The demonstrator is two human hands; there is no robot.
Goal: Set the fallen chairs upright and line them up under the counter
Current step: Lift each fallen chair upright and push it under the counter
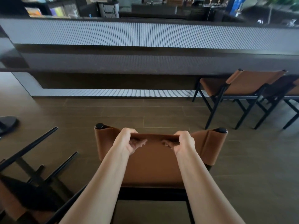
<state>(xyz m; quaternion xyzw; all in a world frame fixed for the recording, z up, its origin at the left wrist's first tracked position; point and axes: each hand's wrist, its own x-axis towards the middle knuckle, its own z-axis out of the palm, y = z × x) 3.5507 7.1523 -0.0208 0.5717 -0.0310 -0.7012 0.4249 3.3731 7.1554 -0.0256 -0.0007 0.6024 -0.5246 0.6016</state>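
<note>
While left grip (127,141) and right grip (184,142) clamp its backrest top, upright chair (155,160) stands well short of the surface (145,50); fallen chair (32,175) apparently legs-up, short of the surface's left end.

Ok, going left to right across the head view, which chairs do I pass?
The fallen chair → chair in the middle, its backrest top gripped by left hand and right hand → upright chair at the counter → second upright chair, cut off by the right edge.
</note>
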